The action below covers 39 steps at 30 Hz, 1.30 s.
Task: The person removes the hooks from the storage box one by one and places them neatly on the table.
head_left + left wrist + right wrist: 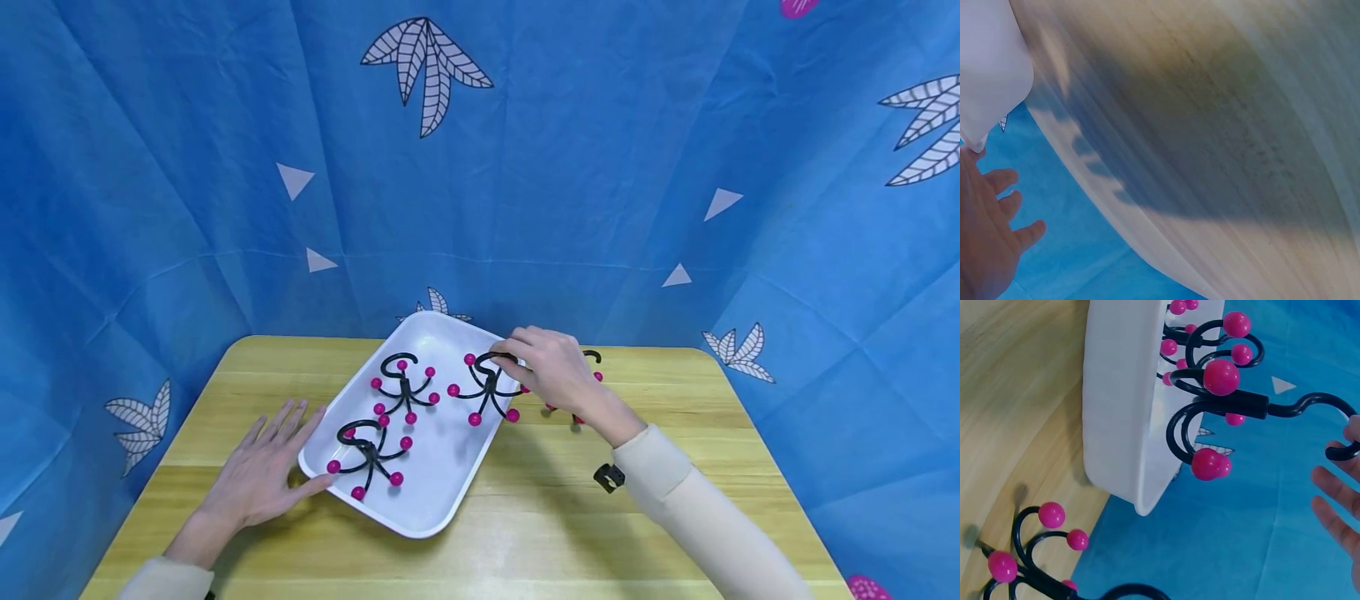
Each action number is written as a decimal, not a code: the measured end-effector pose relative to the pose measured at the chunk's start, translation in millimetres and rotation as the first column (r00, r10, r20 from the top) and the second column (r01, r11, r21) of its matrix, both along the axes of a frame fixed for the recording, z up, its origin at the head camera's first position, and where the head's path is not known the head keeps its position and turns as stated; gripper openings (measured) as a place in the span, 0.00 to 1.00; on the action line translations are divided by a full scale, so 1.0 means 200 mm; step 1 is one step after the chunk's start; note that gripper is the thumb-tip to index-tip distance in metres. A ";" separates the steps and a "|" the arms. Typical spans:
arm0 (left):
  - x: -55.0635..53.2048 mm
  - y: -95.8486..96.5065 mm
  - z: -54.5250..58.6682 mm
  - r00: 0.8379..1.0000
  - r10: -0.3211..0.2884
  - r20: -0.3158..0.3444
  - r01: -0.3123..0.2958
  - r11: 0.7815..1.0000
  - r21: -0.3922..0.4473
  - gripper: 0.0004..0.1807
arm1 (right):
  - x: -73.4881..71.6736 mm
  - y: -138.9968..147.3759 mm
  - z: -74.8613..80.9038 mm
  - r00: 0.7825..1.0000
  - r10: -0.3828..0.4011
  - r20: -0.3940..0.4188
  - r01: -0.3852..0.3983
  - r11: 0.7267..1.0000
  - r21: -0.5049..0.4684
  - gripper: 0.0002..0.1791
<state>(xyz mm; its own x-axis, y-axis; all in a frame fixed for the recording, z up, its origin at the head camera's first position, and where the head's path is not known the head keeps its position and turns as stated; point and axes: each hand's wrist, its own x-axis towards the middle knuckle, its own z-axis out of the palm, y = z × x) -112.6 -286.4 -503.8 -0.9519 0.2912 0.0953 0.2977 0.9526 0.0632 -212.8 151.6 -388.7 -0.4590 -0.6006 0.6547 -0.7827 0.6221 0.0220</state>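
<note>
My right hand [553,375] pinches the curved top of a black multi-arm hanging hook [491,385] with pink ball tips, over the right side of a white tray [457,479]. In the right wrist view, that held hook [1254,403] hangs above the tray's rim. Two similar hooks lie inside the tray, one hook [406,388] farther back and another hook [371,454] nearer the front. With spread fingers, my left hand [258,471] touches the tray's left edge. In the left wrist view, the left hand [988,231] shows beside the tray's corner.
A further hook [1038,575] lies on the wooden table [637,550] to the tray's right; my right hand partly hides it in the head view. A blue patterned cloth [525,167] hangs behind the table and at both sides.
</note>
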 end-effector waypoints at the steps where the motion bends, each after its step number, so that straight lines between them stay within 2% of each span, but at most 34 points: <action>1: 0.00 0.00 0.00 1.000 0.000 0.001 0.000 1.000 0.001 0.57 | 0.01 0.01 0.00 1.000 0.004 0.001 -0.004 1.000 -0.006 0.07; 21: 0.00 0.00 0.00 1.000 -0.007 0.002 0.006 1.000 0.009 0.57 | 0.13 0.29 0.02 1.000 0.026 -0.012 -0.027 0.999 -0.038 0.12; 26: 0.00 0.01 0.00 1.000 -0.005 -0.005 0.006 1.000 0.013 0.57 | 0.16 0.36 0.01 1.000 0.022 -0.011 -0.022 0.999 -0.034 0.07; 32: 0.00 0.00 0.01 1.000 0.000 0.014 0.000 1.000 0.013 0.57 | 0.19 0.43 0.01 1.000 -0.006 -0.012 0.005 0.999 -0.041 0.27; 39: 0.00 0.00 0.00 1.000 -0.003 0.002 0.003 1.000 0.005 0.57 | 0.23 0.51 0.03 0.999 -0.036 -0.022 0.035 0.999 -0.040 0.27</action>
<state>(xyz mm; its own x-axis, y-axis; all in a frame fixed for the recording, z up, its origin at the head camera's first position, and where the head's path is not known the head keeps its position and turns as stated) -112.9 -286.8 -503.3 -0.9512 0.2937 0.0947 0.3006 0.9512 0.0690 -166.3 254.5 -383.3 -0.4642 -0.5576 0.6882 -0.7595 0.6504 0.0147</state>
